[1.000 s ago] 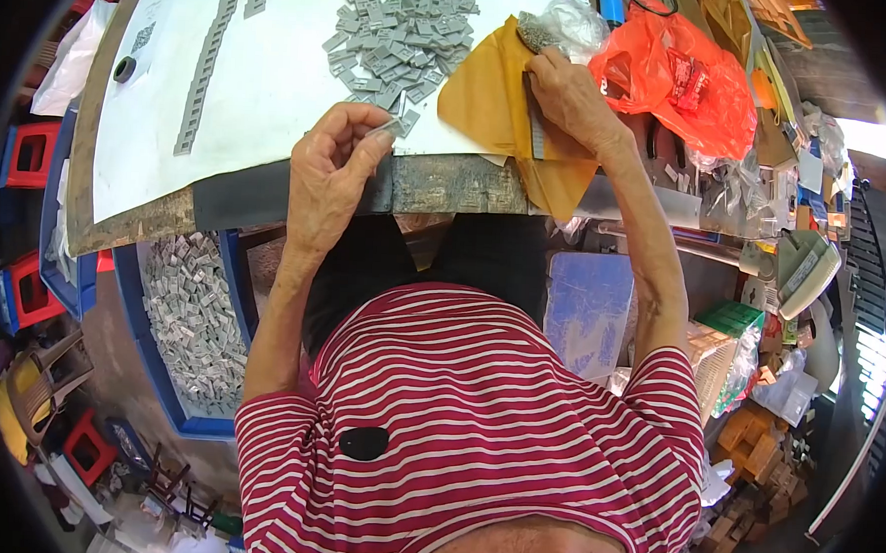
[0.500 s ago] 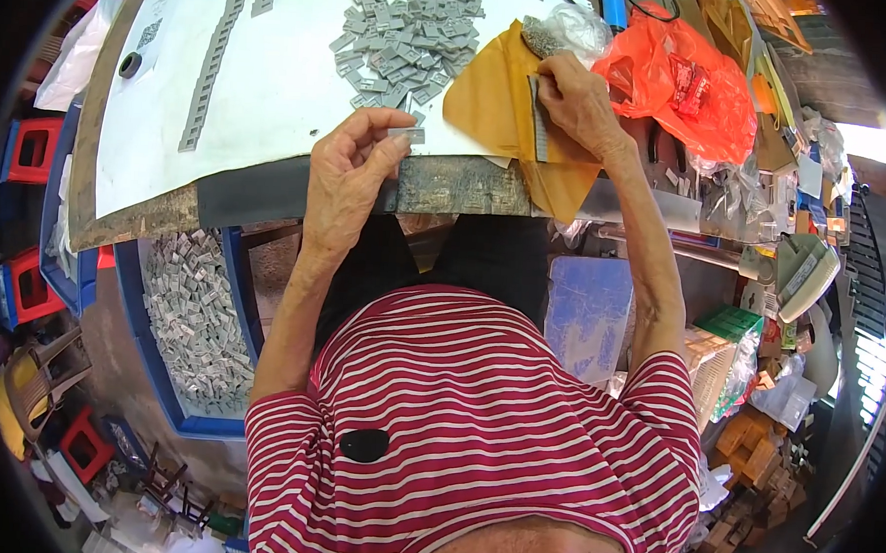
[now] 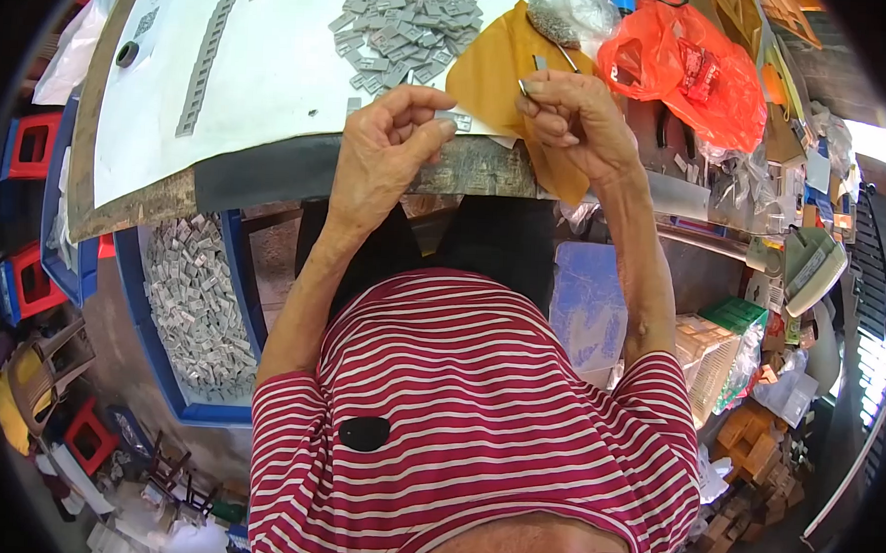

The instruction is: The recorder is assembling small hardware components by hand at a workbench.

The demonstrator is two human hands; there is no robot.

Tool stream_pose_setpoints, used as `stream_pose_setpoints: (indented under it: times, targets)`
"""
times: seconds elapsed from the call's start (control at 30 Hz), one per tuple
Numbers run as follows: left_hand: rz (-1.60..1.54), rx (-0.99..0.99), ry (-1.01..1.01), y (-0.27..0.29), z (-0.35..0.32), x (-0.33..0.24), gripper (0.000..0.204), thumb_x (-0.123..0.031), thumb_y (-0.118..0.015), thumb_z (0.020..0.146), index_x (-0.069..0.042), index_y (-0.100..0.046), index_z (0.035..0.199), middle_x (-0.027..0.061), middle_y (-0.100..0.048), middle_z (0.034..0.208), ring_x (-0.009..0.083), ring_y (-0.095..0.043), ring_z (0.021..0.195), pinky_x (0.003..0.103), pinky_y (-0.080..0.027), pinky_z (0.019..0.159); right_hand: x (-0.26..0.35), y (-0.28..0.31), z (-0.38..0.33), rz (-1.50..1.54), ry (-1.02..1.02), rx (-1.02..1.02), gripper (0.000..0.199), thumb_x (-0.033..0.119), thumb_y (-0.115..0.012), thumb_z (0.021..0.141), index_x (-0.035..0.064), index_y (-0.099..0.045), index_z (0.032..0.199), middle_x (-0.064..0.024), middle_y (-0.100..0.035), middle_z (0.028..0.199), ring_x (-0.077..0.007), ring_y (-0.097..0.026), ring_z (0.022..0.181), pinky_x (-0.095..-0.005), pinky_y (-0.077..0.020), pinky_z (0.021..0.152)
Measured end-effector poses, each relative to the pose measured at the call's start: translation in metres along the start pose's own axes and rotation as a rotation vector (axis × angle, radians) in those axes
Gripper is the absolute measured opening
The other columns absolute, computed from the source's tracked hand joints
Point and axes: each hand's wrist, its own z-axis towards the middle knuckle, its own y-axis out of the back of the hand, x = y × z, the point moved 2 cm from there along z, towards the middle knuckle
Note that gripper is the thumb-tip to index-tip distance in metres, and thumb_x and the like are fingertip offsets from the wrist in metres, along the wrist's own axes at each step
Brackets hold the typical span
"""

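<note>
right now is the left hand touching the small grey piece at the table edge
Touching. The head view shows the left hand pinching the small grey piece between its thumb and fingertips, with no gap visible.

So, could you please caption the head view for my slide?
Left hand pinches a small grey piece; right hand holds a thin metal tool above the white sheet.

Hands up off the bench now

Your right hand (image 3: 568, 119) lifts off the yellow cloth (image 3: 492, 66), and your left hand (image 3: 390, 141) rises too, pinching a small grey piece (image 3: 457, 121).
</note>
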Motion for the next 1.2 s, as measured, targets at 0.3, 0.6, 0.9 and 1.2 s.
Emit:
stream_pose_setpoints:
  times: [0.3,0.6,0.9,1.2]
  targets:
    - [0.013,-0.003,-0.07,0.001,-0.004,0.006,0.021,-0.003,-0.059,0.079,0.003,-0.056,0.098,0.0005,-0.055,0.075,0.0037,-0.052,0.062,0.016,-0.042,0.055,-0.011,-0.029,-0.008,-0.137,0.038,0.02,0.01,0.006,-0.059,0.081,-0.0031,-0.057,0.082,-0.0056,-0.058,0.066,-0.007,-0.052,0.05,-0.0163,-0.0376,0.041]
    - [0.048,-0.005,-0.069,0.003,-0.005,0.005,0.02,-0.002,-0.058,0.079,0.002,-0.056,0.098,0.0007,-0.056,0.074,0.004,-0.052,0.064,0.017,-0.043,0.057,-0.027,-0.035,-0.002,-0.201,0.122,-0.01,0.009,0.003,-0.061,0.077,-0.0023,-0.058,0.083,-0.0042,-0.057,0.064,-0.0059,-0.052,0.05,-0.0155,-0.0388,0.04]
    - [0.101,0.05,-0.063,0.0,-0.005,0.006,0.018,-0.002,-0.058,0.077,0.003,-0.058,0.095,0.0,-0.056,0.072,0.004,-0.051,0.063,0.017,-0.043,0.056,-0.029,-0.031,-0.002,-0.305,0.089,0.003,0.012,0.001,-0.061,0.077,-0.0014,-0.054,0.086,-0.0054,-0.057,0.066,-0.0059,-0.051,0.048,-0.015,-0.0367,0.037]
    - [0.145,0.097,-0.043,-0.002,-0.006,0.006,0.017,-0.002,-0.058,0.079,0.0,-0.059,0.096,-0.0025,-0.052,0.072,0.0038,-0.05,0.063,0.017,-0.042,0.058,-0.029,-0.031,-0.006,-0.343,0.054,0.021,0.013,0.002,-0.061,0.078,-0.0022,-0.055,0.088,-0.0044,-0.057,0.067,-0.0056,-0.051,0.049,-0.0151,-0.0359,0.039]
